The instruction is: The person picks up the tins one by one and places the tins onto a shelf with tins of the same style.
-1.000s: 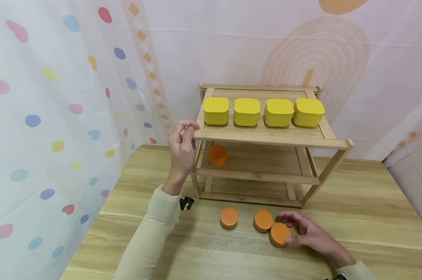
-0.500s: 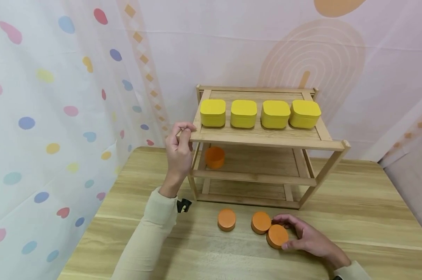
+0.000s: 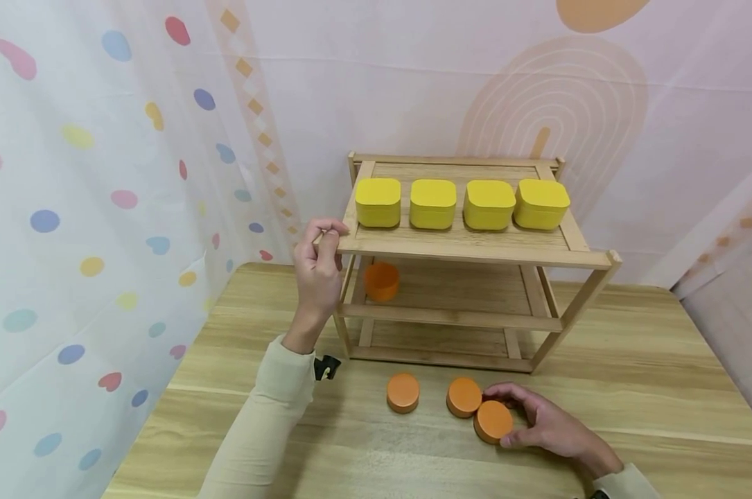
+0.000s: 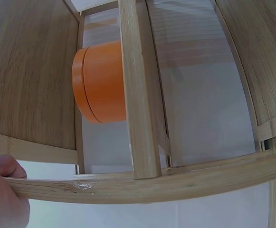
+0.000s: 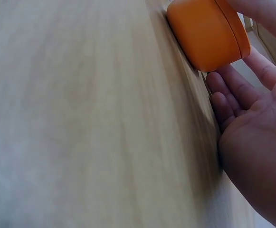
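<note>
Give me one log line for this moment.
left hand: holds wooden rack, front-left corner | right hand: curled round rightmost orange container | top shelf: four yellow containers

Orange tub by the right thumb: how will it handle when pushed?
The orange tub looks rigid, its smooth wall undented. Low and wide, it would probably slide rather than tip. The top is seamed, apparently a lid that might come loose.

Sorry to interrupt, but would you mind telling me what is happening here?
A person's left hand grips the front left corner of a wooden rack. Their right hand curls around one orange container on the table, with two more nearby. Four yellow boxes stand on the top shelf and another orange container on the shelf below.
</note>
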A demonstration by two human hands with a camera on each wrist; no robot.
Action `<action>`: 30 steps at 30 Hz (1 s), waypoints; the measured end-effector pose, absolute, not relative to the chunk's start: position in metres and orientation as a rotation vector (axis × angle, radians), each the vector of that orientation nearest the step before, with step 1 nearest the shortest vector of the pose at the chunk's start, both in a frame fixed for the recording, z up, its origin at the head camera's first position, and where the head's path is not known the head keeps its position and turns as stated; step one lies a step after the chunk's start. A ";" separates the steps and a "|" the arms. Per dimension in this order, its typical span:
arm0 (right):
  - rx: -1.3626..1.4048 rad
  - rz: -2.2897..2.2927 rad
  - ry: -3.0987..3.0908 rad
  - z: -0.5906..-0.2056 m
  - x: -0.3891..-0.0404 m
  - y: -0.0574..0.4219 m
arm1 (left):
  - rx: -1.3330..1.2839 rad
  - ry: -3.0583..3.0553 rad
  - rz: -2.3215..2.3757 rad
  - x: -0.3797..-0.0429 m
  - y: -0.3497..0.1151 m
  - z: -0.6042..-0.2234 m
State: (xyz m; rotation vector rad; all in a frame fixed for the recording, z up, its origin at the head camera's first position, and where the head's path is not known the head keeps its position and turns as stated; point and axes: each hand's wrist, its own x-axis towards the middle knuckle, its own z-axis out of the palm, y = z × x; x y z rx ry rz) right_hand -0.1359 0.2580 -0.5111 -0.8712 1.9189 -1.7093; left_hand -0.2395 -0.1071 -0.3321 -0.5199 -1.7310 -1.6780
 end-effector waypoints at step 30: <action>-0.899 -1.694 1.874 -0.509 -0.137 0.258 | -0.513 -1.749 -1.681 -0.238 -0.108 -0.332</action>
